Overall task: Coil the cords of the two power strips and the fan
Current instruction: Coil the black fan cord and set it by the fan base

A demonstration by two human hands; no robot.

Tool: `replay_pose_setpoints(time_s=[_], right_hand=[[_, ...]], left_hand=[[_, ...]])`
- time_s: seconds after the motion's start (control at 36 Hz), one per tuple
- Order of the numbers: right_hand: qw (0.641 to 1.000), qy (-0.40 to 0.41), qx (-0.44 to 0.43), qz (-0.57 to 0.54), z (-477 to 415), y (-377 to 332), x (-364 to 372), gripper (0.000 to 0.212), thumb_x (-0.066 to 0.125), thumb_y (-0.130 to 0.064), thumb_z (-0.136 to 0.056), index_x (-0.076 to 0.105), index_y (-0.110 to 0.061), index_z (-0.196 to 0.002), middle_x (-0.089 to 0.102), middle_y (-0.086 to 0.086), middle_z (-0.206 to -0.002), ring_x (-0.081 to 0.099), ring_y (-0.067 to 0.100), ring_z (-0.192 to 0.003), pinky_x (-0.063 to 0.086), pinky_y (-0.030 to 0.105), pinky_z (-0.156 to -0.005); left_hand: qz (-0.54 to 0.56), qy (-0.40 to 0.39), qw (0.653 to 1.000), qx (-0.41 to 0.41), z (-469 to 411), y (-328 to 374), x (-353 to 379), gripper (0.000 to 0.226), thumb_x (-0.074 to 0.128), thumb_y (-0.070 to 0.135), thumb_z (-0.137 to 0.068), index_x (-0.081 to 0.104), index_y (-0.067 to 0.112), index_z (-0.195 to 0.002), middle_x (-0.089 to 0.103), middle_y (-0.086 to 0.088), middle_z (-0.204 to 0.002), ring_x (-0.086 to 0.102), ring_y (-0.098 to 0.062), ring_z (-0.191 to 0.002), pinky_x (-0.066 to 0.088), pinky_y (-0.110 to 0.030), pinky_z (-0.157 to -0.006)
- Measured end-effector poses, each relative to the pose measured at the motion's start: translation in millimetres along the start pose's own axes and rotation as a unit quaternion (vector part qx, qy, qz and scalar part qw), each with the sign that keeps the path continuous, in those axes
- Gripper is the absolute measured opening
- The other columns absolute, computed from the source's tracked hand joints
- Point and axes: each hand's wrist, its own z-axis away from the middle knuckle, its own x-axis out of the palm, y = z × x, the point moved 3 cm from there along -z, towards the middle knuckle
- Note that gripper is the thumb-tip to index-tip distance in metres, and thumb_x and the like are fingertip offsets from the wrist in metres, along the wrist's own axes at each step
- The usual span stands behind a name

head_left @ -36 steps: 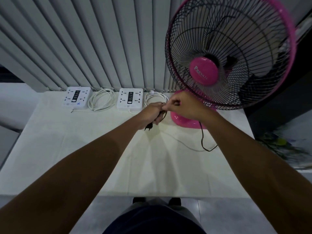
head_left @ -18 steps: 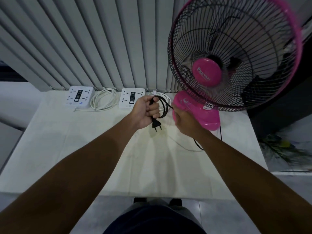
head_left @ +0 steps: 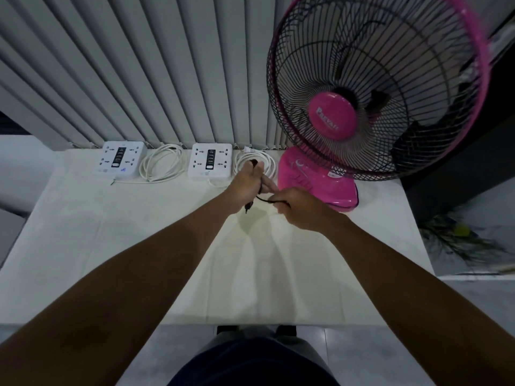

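The black fan cord [head_left: 264, 200] is gathered in your hands above the surface [head_left: 83, 232], just in front of the pink fan [head_left: 320, 185]. Your left hand [head_left: 246, 185] has its fingers clamped on the loops, plug hanging below. Your right hand [head_left: 299, 208] pinches the next length. Both white power-strip cords [head_left: 163, 165] [head_left: 267, 160] already lie coiled; only this cord appears unfinished.

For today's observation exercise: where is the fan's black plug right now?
In the head view, the black plug hangs just below the left hand, above the table, left of the right hand and in front of the pink fan base.
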Motion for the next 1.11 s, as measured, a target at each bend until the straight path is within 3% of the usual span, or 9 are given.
replay_pose_setpoints(time_s=[0.11,0.25,0.44,0.53,0.61,0.69,0.78,1.0,1.11], right_hand=[[0.996,0.061,-0.038,-0.054,6,7,-10,0.014,0.065,-0.014,-0.094,0.078,-0.015,-0.1,0.071,-0.009,-0.073,0.063,0.003,-0.067,0.045,0.017,-0.059],[0.98,0.155,-0.003,-0.123,10,22,-16,0.013,0.079,-0.028,-0.082,0.072,-0.02,-0.088,0.072,-0.009,-0.08,0.067,0.005,-0.076,0.054,0.024,-0.066],[0.962,0.222,0.019,-0.157,17,44,-14,0.022,0.069,-0.017,-0.093,0.071,-0.011,-0.114,0.06,-0.016,-0.099,0.055,-0.004,-0.091,0.044,0.019,-0.083],[0.957,0.225,0.035,-0.18,24,56,-10,0.026,0.058,-0.015,-0.101,0.072,-0.009,-0.122,0.069,0.008,-0.114,0.059,0.018,-0.108,0.047,0.033,-0.097],[0.944,0.218,0.064,-0.24,29,67,-4,0.026,0.053,-0.014,-0.104,0.074,-0.002,-0.113,0.073,0.019,-0.101,0.065,0.027,-0.092,0.05,0.038,-0.087],[0.93,0.225,0.071,-0.281,32,77,-1,0.029,0.05,-0.014,-0.105,0.067,0.004,-0.088,0.063,0.012,-0.073,0.054,0.017,-0.07,0.044,0.033,-0.067],[0.931,0.228,0.077,-0.274,35,87,2,0.033,0.047,-0.016,-0.106,0.059,-0.005,-0.078,0.054,0.0,-0.068,0.047,0.012,-0.064,0.039,0.032,-0.063],[0.969,0.169,0.116,-0.138,54,119,11,0.022,0.04,0.001,-0.095,0.058,-0.01,-0.091,0.065,0.008,-0.082,0.059,0.019,-0.074,0.046,0.034,-0.068],[0.988,0.099,0.119,-0.03,58,126,17,0.048,0.045,0.008,-0.089,0.055,-0.009,-0.133,0.064,0.011,-0.108,0.06,0.028,-0.102,0.051,0.042,-0.089]], left_hand=[[-0.132,-0.024,0.991,0.001,2,-3,16,0.029,0.031,0.034,-0.108,0.045,0.008,-0.102,0.072,-0.011,-0.08,0.064,-0.01,-0.058,0.047,-0.026,-0.056],[-0.074,-0.104,0.99,-0.061,5,-9,36,0.02,0.035,0.024,-0.102,0.044,0.014,-0.087,0.048,-0.005,-0.056,0.042,-0.018,-0.043,0.034,-0.028,-0.048],[0.047,-0.11,0.982,-0.147,3,-20,46,0.041,0.036,0.036,-0.101,0.044,0.017,-0.065,0.023,0.004,-0.047,0.015,-0.011,-0.038,0.017,-0.021,-0.04],[0.077,-0.132,0.976,-0.156,4,-20,50,0.049,0.034,0.045,-0.1,0.045,0.017,-0.062,0.019,0.006,-0.043,0.012,-0.013,-0.036,0.02,-0.027,-0.043],[0.116,-0.139,0.969,-0.171,3,-19,58,0.053,0.034,0.051,-0.101,0.047,0.019,-0.061,0.018,0.006,-0.044,0.012,-0.013,-0.037,0.023,-0.029,-0.044],[0.199,-0.158,0.948,-0.19,2,-18,69,0.053,0.034,0.049,-0.103,0.048,0.021,-0.061,0.017,0.007,-0.043,0.011,-0.012,-0.036,0.022,-0.029,-0.043],[0.278,-0.173,0.924,-0.196,1,-16,79,0.05,0.034,0.046,-0.104,0.052,0.02,-0.066,0.018,0.008,-0.042,0.011,-0.01,-0.033,0.022,-0.027,-0.042],[0.459,-0.15,0.862,-0.156,-5,2,99,0.034,0.033,0.024,-0.101,0.059,0.011,-0.084,0.025,0.008,-0.041,0.019,-0.009,-0.032,0.035,-0.025,-0.046],[0.507,-0.095,0.841,-0.161,-9,2,115,0.028,0.032,0.018,-0.102,0.049,0.013,-0.08,0.033,0.003,-0.053,0.032,-0.013,-0.043,0.044,-0.029,-0.067]])
